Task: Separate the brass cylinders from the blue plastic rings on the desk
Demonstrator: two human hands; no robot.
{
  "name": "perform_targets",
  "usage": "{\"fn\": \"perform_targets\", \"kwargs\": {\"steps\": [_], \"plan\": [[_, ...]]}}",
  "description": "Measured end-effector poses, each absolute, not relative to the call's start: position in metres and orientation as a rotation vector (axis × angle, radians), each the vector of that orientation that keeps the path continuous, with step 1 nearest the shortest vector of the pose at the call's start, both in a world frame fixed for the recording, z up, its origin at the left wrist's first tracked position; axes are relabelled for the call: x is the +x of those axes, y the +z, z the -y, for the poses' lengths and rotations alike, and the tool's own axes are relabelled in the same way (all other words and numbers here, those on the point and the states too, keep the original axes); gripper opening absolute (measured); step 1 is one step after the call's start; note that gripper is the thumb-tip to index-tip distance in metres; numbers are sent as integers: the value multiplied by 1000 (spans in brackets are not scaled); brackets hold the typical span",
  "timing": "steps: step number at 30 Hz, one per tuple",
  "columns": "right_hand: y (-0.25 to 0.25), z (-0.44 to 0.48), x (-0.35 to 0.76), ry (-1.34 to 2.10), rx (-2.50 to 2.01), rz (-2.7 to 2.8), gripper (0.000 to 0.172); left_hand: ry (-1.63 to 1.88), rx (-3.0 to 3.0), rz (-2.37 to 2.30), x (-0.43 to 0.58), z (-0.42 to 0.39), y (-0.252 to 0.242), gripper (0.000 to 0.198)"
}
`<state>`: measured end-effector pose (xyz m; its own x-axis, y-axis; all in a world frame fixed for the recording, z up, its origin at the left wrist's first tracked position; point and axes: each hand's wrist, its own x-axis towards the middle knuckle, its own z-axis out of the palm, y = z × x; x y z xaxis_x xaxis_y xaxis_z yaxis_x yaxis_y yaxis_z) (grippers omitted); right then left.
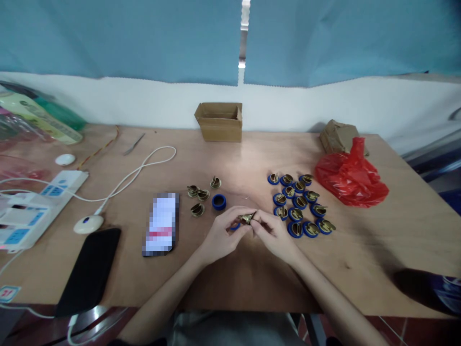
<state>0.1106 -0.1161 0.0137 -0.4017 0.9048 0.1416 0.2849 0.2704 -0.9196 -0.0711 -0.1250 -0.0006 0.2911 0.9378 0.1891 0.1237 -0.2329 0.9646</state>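
Together, both hands' fingers [242, 222] pinch a brass clip [248, 218].

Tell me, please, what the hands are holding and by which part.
The left hand and right hand pinch a small brass piece from opposite sides, fingertips only.

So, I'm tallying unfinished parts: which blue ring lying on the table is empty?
The lone blue ring just beyond the left hand, beside the loose brass pieces. Those in the right-hand cluster each hold brass.
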Motion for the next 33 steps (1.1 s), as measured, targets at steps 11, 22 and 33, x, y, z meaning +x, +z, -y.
{"fn": "perform_targets", "kwargs": {"steps": [11, 22, 33], "plan": [[2, 107, 110, 929, -1240, 1727, 25, 1114, 1563, -1408, -113, 144, 5, 46], [-33, 101, 95, 479, -1339, 2120, 19, 742, 1941, -1886, -154, 172, -25, 24], [-10, 109, 114, 424, -1059, 2488, 30, 1041, 2028, -2139, -140, 173, -32, 33]]}}
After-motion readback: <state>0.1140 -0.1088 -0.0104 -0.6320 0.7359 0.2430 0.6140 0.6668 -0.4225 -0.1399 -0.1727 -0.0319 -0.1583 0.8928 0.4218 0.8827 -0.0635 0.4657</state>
